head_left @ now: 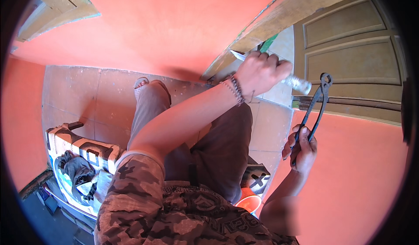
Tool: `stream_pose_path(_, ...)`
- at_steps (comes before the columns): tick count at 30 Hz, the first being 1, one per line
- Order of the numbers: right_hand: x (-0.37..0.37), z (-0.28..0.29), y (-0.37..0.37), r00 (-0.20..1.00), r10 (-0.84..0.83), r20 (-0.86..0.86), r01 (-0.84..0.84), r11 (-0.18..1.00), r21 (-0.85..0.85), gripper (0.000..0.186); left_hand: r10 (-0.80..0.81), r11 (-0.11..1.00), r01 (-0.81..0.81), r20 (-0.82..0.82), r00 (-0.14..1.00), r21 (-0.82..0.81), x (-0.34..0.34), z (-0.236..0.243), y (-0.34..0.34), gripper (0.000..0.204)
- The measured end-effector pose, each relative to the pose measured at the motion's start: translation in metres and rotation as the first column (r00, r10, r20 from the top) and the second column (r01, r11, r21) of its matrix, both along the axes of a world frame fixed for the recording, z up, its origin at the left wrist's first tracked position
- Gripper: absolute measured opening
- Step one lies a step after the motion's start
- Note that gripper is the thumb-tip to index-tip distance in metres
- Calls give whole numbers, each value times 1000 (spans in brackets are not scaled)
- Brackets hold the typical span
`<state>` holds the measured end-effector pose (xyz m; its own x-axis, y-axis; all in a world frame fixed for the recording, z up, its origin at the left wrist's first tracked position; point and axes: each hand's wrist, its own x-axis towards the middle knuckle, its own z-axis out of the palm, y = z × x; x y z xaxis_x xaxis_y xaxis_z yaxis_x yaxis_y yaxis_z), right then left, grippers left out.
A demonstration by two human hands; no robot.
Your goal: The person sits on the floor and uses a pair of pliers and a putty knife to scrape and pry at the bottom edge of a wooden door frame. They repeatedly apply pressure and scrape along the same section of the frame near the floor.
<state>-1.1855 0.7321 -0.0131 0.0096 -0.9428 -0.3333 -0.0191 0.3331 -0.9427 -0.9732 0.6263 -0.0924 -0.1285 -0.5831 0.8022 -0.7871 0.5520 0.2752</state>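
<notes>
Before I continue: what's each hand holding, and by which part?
Left hand: a pale pointed tool, gripped mid-length. Right hand: dark pincers, by their handles.

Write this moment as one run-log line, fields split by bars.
left hand: gripping pale-handled tool | right hand: gripping dark pincers | tool tip: overlaps wooden frame in view, contact unclear

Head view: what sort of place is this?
Likely inside a home, by a doorway: a panelled door, coral-painted walls and a tiled floor. Which room, I can't tell.
</notes>
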Motion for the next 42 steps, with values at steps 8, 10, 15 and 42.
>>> stream_pose_path(8, 0, -16, -4, 999, -24, 27, 23, 999, 45, 29, -10, 995, 22, -133, 991, 94, -9, 17, -21, 19)
stream_pose_path(10, 1, -21, -4, 999, -42, 33, 40, 997, 67, 29, -70, 956, 114, -167, 984, 271, -9, 22, -20, 19)
stream_pose_path(15, 3, -26, -1, 998, -58, 20, 56, 994, 91, 29, -171, 931, 171, -29, 985, 322, -3, 8, 7, 12)
stream_pose_path(42, 72, -130, 20, 981, -96, 170, 4, 882, 472, 29, 110, 686, -253, 246, 963, 682, 108, -31, 152, 53)
